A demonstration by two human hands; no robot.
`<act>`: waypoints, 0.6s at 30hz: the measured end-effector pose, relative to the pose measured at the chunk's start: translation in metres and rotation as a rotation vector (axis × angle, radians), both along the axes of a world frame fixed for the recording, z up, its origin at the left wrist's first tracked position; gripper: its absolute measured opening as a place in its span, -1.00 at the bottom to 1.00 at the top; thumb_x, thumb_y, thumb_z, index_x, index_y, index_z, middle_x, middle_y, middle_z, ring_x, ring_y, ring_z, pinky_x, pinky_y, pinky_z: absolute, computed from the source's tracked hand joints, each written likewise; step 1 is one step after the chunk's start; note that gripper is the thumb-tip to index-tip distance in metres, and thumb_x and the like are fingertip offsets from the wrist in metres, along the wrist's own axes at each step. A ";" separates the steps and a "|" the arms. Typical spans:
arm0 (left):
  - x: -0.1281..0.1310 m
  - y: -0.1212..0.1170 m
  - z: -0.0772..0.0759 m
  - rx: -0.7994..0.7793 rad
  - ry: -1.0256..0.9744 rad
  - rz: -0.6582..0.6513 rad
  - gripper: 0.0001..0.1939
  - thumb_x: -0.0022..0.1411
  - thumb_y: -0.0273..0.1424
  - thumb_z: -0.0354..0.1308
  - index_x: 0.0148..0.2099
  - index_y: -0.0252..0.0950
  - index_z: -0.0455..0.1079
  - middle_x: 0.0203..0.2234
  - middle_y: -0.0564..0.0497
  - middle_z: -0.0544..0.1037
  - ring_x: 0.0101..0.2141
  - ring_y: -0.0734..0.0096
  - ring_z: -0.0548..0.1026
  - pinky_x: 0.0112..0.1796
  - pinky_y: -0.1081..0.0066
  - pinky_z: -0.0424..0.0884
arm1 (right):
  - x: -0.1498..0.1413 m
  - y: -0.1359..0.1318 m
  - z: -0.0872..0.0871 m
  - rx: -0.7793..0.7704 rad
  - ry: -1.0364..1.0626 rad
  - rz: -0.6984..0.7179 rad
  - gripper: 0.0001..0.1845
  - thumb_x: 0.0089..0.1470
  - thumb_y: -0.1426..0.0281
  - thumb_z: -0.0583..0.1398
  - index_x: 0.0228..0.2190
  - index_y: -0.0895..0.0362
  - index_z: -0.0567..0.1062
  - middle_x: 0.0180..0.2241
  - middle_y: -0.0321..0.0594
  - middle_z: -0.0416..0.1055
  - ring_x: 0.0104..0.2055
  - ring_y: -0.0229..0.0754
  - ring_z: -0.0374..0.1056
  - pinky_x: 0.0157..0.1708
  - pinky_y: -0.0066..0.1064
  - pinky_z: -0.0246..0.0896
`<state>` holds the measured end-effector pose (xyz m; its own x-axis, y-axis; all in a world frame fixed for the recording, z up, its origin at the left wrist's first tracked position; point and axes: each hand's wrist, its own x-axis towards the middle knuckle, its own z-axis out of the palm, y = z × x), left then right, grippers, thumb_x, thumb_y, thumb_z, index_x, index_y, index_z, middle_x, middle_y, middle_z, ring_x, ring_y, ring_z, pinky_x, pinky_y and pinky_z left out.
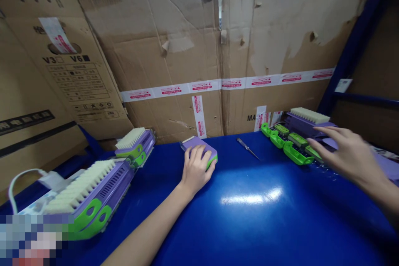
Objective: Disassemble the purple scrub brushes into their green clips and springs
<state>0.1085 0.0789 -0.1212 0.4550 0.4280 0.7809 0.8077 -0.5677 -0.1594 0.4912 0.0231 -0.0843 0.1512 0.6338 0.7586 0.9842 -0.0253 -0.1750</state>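
My left hand (195, 170) is closed over a small purple-and-green plastic unit (208, 144) lying on the blue tabletop (249, 224). The fingers cover much of it, and its exact kind cannot be made out. To its right lies a thin screwdriver (247, 148), apart from both hands. My right hand (349, 153), somewhat blurred, is in the air at the right with fingers stretched out and nothing visible in them. Closest to it are bright green plastic covers (296, 154) and green inserts (297, 139). Whether the fingertips touch these parts, I cannot tell.
At left stand purple-and-green units with cream bristle-like blocks, a large one (106, 187) and a smaller one (146, 139). A white plug with cable (54, 180) is behind them. Another cream block (309, 115) tops purple parts at right. Cardboard sheets (168, 50) wall the back.
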 end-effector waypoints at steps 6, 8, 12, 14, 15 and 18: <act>-0.002 0.006 -0.006 -0.009 -0.099 0.221 -0.59 0.19 -0.17 0.10 -0.04 -0.37 0.35 -0.08 -0.32 0.38 -0.11 -0.05 0.36 -0.15 0.01 0.32 | -0.075 0.040 0.000 -0.249 -0.076 0.323 -0.52 0.13 0.20 0.07 -0.02 0.25 0.41 -0.07 0.05 0.38 -0.02 -0.05 0.28 0.00 -0.32 0.16; -0.003 0.009 -0.009 -0.041 -0.106 0.242 -0.55 0.21 -0.16 0.07 -0.01 -0.41 0.33 -0.09 -0.32 0.38 -0.08 -0.05 0.35 -0.11 0.03 0.32 | -0.096 0.050 -0.008 -0.375 -0.139 0.374 -0.54 0.15 0.23 0.04 0.00 0.22 0.39 -0.08 0.02 0.38 -0.04 -0.05 0.29 -0.03 -0.29 0.18; -0.003 0.010 -0.010 -0.109 -0.070 0.266 -0.52 0.25 -0.18 0.02 0.04 -0.48 0.32 -0.05 -0.34 0.37 0.00 -0.04 0.31 -0.02 0.09 0.29 | -0.144 0.059 -0.020 -0.570 -0.284 0.414 -0.58 0.15 0.31 0.04 0.01 0.21 0.37 -0.06 0.03 0.35 -0.02 -0.02 0.28 -0.08 -0.27 0.20; -0.003 0.009 -0.010 -0.113 -0.061 0.300 -0.50 0.24 -0.16 0.02 0.04 -0.48 0.32 -0.02 -0.36 0.35 0.02 -0.07 0.29 0.02 0.05 0.25 | -0.165 0.059 -0.023 -0.612 -0.329 0.405 -0.62 0.16 0.35 0.02 -0.02 0.18 0.38 -0.09 0.02 0.35 -0.03 -0.01 0.27 -0.15 -0.28 0.22; -0.002 0.008 -0.009 -0.111 -0.060 0.326 -0.49 0.24 -0.14 0.02 0.04 -0.48 0.32 -0.02 -0.37 0.35 0.03 -0.09 0.29 0.04 0.01 0.22 | -0.174 0.059 -0.024 -0.607 -0.339 0.401 -0.63 0.16 0.36 0.01 -0.03 0.18 0.39 -0.10 0.02 0.35 -0.03 0.00 0.27 -0.17 -0.28 0.22; -0.001 0.007 -0.008 -0.116 -0.062 0.389 -0.45 0.23 -0.11 0.01 0.06 -0.47 0.31 -0.01 -0.39 0.35 0.04 -0.13 0.28 0.05 -0.08 0.16 | -0.189 0.059 -0.026 -0.566 -0.347 0.383 -0.66 0.16 0.37 0.01 -0.06 0.19 0.39 -0.12 0.03 0.35 -0.05 0.01 0.26 -0.17 -0.27 0.20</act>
<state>0.1075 0.0854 -0.1297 0.1958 0.6457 0.7381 0.9716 -0.2297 -0.0568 0.3023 0.0820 -0.1103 -0.3447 0.9001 0.2666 0.9386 0.3346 0.0840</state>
